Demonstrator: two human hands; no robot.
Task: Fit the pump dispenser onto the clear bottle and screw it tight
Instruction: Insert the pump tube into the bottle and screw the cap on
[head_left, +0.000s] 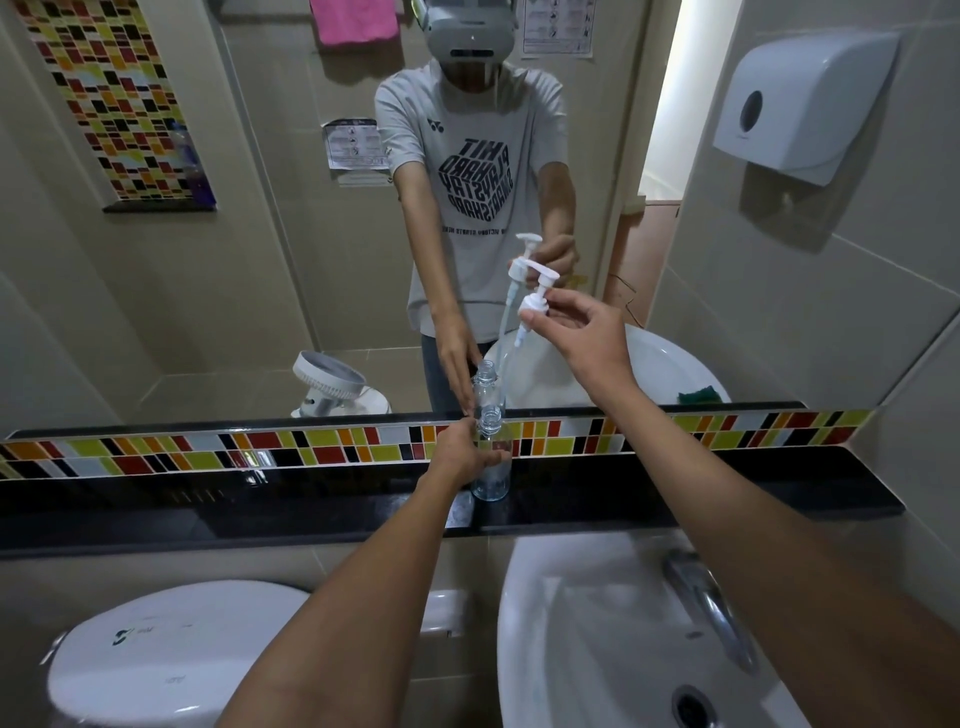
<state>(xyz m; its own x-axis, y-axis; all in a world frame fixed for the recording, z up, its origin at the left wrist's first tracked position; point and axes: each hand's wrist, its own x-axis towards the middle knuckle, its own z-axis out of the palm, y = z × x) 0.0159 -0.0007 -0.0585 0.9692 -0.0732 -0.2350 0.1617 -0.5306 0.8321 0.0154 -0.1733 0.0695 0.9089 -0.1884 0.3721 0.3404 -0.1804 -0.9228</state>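
A clear bottle (492, 475) stands upright on the black shelf (727, 499) below the mirror, its neck open. My left hand (460, 451) grips the bottle's body from the left. My right hand (582, 332) holds the white pump dispenser (535, 304) by its collar, tilted, well above and to the right of the bottle mouth. The pump's dip tube hangs down toward the bottle neck; whether its tip reaches the mouth I cannot tell. The mirror doubles the bottle, pump and hands.
A white sink (597, 623) with a chrome tap (711, 608) lies below the shelf on the right. A white toilet lid (156, 654) sits lower left. A paper towel dispenser (795, 98) hangs on the right wall. A coloured tile strip (260, 449) backs the shelf.
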